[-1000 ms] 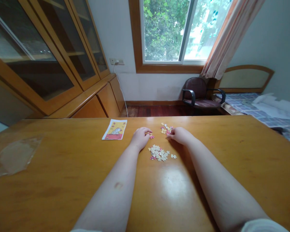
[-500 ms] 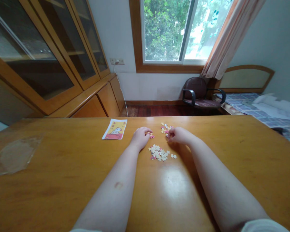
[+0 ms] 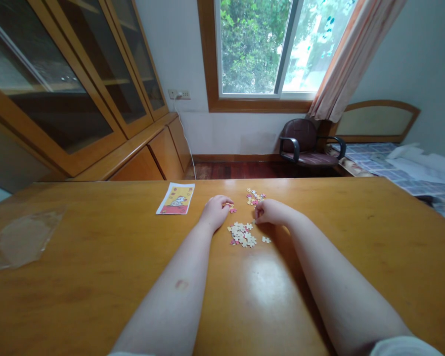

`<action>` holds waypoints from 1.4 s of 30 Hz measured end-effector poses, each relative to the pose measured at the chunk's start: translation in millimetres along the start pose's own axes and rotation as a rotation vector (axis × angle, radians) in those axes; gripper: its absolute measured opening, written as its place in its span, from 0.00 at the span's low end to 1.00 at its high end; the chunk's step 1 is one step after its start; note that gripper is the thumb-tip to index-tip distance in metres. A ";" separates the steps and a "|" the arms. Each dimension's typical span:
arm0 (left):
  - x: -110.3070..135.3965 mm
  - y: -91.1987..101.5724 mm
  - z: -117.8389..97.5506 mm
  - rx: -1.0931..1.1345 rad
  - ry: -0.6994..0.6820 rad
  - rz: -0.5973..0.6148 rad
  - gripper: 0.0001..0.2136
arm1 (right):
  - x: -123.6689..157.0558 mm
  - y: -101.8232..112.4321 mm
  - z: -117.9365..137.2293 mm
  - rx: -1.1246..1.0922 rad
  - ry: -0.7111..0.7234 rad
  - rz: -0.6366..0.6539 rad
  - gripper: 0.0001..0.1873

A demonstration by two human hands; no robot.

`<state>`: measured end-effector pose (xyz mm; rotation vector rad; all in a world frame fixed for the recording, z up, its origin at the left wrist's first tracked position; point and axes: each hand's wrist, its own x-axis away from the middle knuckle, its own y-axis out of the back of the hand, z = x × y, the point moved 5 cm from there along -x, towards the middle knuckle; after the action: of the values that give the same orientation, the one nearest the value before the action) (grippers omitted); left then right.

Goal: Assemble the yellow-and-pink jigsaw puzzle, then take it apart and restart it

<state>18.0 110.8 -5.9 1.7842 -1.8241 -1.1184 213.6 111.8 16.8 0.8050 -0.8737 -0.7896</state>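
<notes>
On the table, my left hand (image 3: pixel 215 211) rests with its fingers curled round a small pink and yellow puzzle piece (image 3: pixel 233 210); its thumb and fingertips partly cover it. My right hand (image 3: pixel 269 212) is closed in a pinch on a small pale puzzle piece (image 3: pixel 255 222), which shows just under its fingertips. Between my forearms lies a pile of puzzle pieces (image 3: pixel 242 234), mostly pale side up, with some pink ones among them. Beyond my right hand is a looser group of coloured puzzle pieces (image 3: pixel 254 197). One pale piece (image 3: pixel 266 240) lies to the right of the pile.
A yellow and pink picture card (image 3: pixel 176 199) lies left of my left hand. A clear plastic bag (image 3: pixel 24 237) is at the table's left side. Past the table's far edge are a chair (image 3: pixel 304 143), a glass-door cabinet (image 3: pixel 107 99) and a bed (image 3: pixel 400 158).
My right hand has moved slightly toward me and left, to the pile's far side. A pale piece from the pile's right edge is now at its fingertips. The left hand stays put.
</notes>
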 end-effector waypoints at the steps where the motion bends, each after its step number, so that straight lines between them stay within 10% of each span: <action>1: 0.1 0.3 -0.4 0.002 -0.001 -0.001 0.12 | -1.7 1.8 -2.1 0.022 -0.008 -0.047 0.05; 20: -0.2 -0.1 -1.9 0.000 0.022 0.018 0.13 | -7.1 9.9 -25.8 0.052 -0.111 -0.181 0.09; 25: 0.8 1.4 -3.1 0.005 0.031 0.014 0.12 | 10.3 -9.8 -11.8 0.090 -0.054 0.291 0.14; 28: 0.9 1.3 -3.0 0.008 0.029 0.012 0.12 | 17.6 -14.4 -2.5 0.177 -0.076 0.365 0.15; 42: 1.2 0.9 -1.2 0.012 0.012 -0.004 0.12 | -7.4 -0.1 1.8 0.085 -0.038 -0.174 0.08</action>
<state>18.1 109.2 -4.9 1.7983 -1.8250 -1.0981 208.9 117.5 14.9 0.9528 -0.8837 -0.9283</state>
